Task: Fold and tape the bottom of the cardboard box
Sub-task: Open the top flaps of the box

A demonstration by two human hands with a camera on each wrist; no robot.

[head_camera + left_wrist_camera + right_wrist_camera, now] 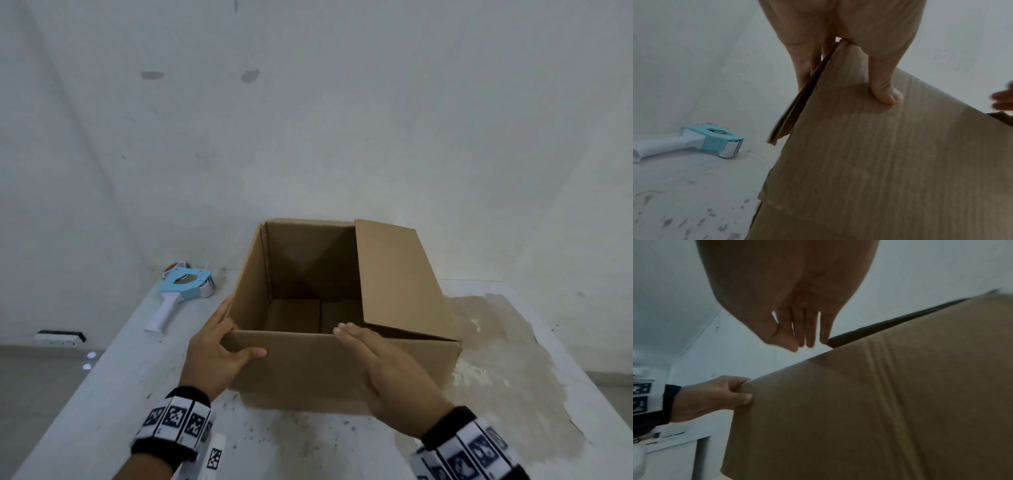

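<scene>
A brown cardboard box [308,370] stands on the white table [137,377] with its top open; flaps lie folded on its inner floor. One top flap [397,274] on the right leans in over the opening. My left hand [222,342] grips the near left corner, thumb [885,91] on the front face [879,162] and fingers along the left side. In the right wrist view the left hand [715,395] is curled round that corner of the box [879,402]. My right hand [363,346] is flat with straight fingers [809,331] just over the near rim, holding nothing.
A blue and white tape dispenser [181,291] lies on the table at the back left, also in the left wrist view as the tape dispenser [715,142]. A brownish worn patch [507,359] covers the table to the right. A wall stands close behind. A power strip [60,337] lies on the floor.
</scene>
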